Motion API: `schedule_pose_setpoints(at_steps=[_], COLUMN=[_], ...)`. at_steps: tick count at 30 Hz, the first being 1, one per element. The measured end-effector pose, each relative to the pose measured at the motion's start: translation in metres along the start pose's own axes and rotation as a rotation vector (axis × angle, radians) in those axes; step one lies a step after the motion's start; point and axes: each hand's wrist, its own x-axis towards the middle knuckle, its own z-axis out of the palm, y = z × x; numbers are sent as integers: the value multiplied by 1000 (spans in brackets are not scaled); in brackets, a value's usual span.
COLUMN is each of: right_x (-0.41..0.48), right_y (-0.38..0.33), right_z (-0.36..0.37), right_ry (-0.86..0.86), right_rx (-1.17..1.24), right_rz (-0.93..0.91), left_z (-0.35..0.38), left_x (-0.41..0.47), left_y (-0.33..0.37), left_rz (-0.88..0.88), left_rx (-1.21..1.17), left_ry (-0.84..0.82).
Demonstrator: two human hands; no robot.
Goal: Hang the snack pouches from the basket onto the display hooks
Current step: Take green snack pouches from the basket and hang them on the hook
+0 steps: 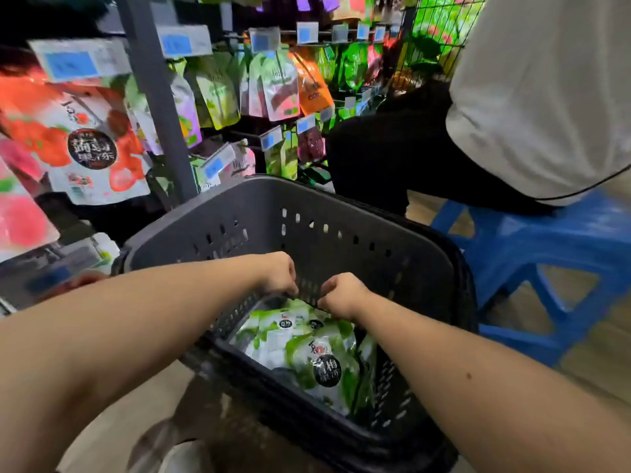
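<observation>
Several green and white snack pouches (309, 356) lie in a heap at the bottom of a black perforated plastic basket (341, 213). Both my arms reach down into it. My right hand (343, 295) has its fingers curled down over the far top edge of the pouch heap and seems to pinch a pouch there. Just to its left, my left hand (278, 273) is curled with the fingertips pointing down close above the pouches; they are hidden, so contact is unclear. Display hooks with blue price tags (264, 40) carry hanging pouches on the rack behind the basket.
A grey rack upright (157, 104) rises behind the basket's left corner. Red fruit pouches (82, 138) hang at the left. At the right a person in a white top (546, 97) sits on a blue plastic stool (553, 254) right beside the basket.
</observation>
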Motion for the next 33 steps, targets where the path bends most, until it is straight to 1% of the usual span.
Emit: schedule_pose_setpoints(at_steps=[2,6,8,12,14,16,18,21,23,25,26,28,31,33], right_x=[8,18,23,36,39,45,53,61,61,57,53,52,51,51], right_y=[5,10,11,21,27,34,37,48,57,62,64,68,69,67], right_z=[3,11,13,27,35,40,43,49,53,54,53,52,52,51], right_ry=[-34,-180,-232,-186,-192,-197,-214,-192,-173,-200,-216,-233,-243,-264], right_rx=[-23,-194,-236,-172,-226,-244,-228,-220,-206,-179,-148,-92,81,178], right_rz=[39,174,210,310,332,346,364,377,389,402,421,460,556,596], left_z=[7,28,40,66,83,102,116,133,138,138,137,132,119,112], left_x=[13,35,46,68,76,83,88,94,95,94,94,96,102,108], left_y=[0,0,-5,-19,-25,-30,-33,-41,-43,-44,-44,-43,-40,-44], left_rz=[14,25,25,33,20,-3,15,52,51,48,27,-29,-133,-206], left_rx=[37,110,122,195,191,118,71,69,114,160,143,16,-375,-534], left_ry=[-94,-282,-359,-503,-563,-576,-575,-529,-502,-511,-500,-433,-348,-230])
